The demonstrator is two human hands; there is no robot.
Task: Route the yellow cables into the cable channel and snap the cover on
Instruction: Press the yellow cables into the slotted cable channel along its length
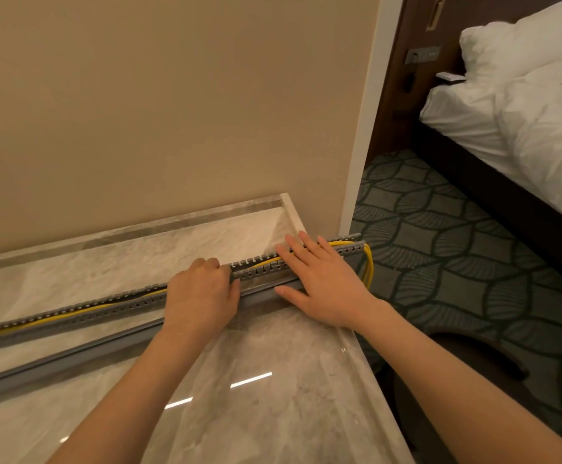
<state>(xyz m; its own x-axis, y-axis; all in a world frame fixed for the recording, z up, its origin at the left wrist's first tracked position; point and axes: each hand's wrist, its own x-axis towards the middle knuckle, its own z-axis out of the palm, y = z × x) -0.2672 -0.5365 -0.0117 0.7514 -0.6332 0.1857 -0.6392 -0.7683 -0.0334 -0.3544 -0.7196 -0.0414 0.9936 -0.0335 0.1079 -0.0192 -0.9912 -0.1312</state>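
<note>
Working along the grey slotted cable channel (115, 308), lying slantwise on the marble counter (256, 380) close to the wall (138, 112). Finding the yellow cables (71, 314) lying inside the channel's left stretch, between its toothed walls. Leaving the cover (71, 356) loose just in front of the channel and parallel to it, probably waiting until all the cable is seated.

Gripping the channel at its middle with the left hand (202, 296), fingers curled together over the top and thumb pressing the near wall. Likely steadying the channel against sliding. Not showing whether a cable is pinched underneath.

Laying the right hand (323, 283) flat across the channel toward its right end, fingers straight and slightly spread, thumb resting on the cover. Apparently pushing the cables down where they are rising above the teeth.

Letting the cables loop out of the channel's right end and hang past the counter edge, above the carpet (473, 262).

Judging the routing as settled left of the hands and unfinished at the right end, with the cover not yet snapped on.
</note>
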